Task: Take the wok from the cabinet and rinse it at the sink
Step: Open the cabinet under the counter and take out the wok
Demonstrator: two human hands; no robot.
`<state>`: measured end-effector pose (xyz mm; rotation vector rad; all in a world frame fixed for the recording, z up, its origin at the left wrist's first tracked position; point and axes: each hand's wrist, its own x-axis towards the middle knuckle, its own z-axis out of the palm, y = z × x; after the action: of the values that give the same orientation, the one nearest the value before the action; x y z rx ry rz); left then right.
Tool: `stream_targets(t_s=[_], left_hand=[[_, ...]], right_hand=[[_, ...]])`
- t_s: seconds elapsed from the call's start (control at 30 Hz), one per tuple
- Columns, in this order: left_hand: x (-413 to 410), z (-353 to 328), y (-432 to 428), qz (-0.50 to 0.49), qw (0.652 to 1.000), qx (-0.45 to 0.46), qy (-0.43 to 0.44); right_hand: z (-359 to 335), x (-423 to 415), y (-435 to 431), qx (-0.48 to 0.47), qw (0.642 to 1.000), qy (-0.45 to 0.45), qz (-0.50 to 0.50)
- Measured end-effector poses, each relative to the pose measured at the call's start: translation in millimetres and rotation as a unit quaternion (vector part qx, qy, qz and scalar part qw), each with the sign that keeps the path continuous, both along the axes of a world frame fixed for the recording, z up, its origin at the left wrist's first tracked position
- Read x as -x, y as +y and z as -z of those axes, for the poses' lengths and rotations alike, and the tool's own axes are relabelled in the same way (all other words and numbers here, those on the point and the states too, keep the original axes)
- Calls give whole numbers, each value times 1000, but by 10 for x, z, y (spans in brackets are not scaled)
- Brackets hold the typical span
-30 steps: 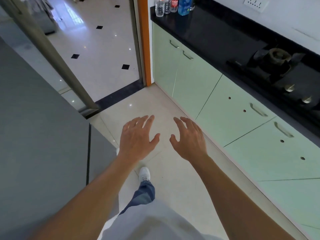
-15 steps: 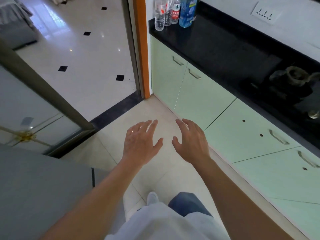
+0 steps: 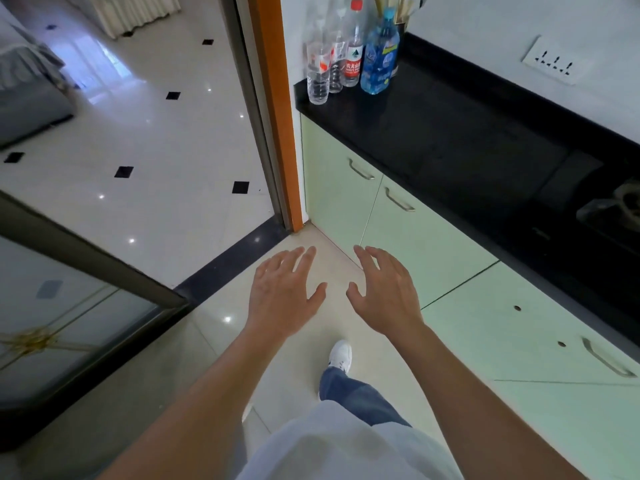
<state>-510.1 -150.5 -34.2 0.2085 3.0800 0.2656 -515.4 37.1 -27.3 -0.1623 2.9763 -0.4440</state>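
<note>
- Both hands empty: left hand [image 3: 282, 296] and right hand [image 3: 388, 296] are held out palms down, fingers spread and relaxed, gripping nothing, thumbs near each other but apart
- Head view, and they hover over the pale floor tiles [image 3: 322, 268], the right hand's fingertips showing against the green cabinet [image 3: 415, 237]; contact cannot be told
- Every cabinet door in sight is closed, with metal handles [image 3: 399, 199] on the doors; the wok is out of sight, cannot tell where it sits
- Black counter [image 3: 433, 133] runs along the cabinet top; a cluster of plastic bottles [image 3: 349, 53] stands at its far end beside the orange door frame [image 3: 277, 116], the blue bottle [image 3: 379, 60] on the side toward the wall socket [image 3: 554, 62]
- Stove burner [image 3: 623, 202] peeks in at the right edge
- Down low, one white shoe [image 3: 341, 355] is planted ahead under blue jeans, between the two forearms
- Over on the left, a dark-framed glass door [image 3: 69, 323], and a shiny tiled room beyond it
</note>
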Motion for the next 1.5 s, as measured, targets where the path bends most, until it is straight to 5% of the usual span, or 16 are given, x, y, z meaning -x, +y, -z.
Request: stream_targets(t_s=[0.33,0.77,1.17,1.33,1.5], left_hand=[[1607,-73,414,8,1000,6,-2],[2815,176,607,124,991,10,-46],[4070,731,534,346,930,56,-114],[4385,1118,555,463,874,90,-114],[4613,1525,643,487,864,75,-103]], right_hand=[[26,1586,440,-3,1000,-6,13],[297,2452,674,10,992,-47,116],[669,2821,554,0,945,-86,317],[996,2940,338,-18,934,-100,344],[1410,3090,278,6,920,-108,376]])
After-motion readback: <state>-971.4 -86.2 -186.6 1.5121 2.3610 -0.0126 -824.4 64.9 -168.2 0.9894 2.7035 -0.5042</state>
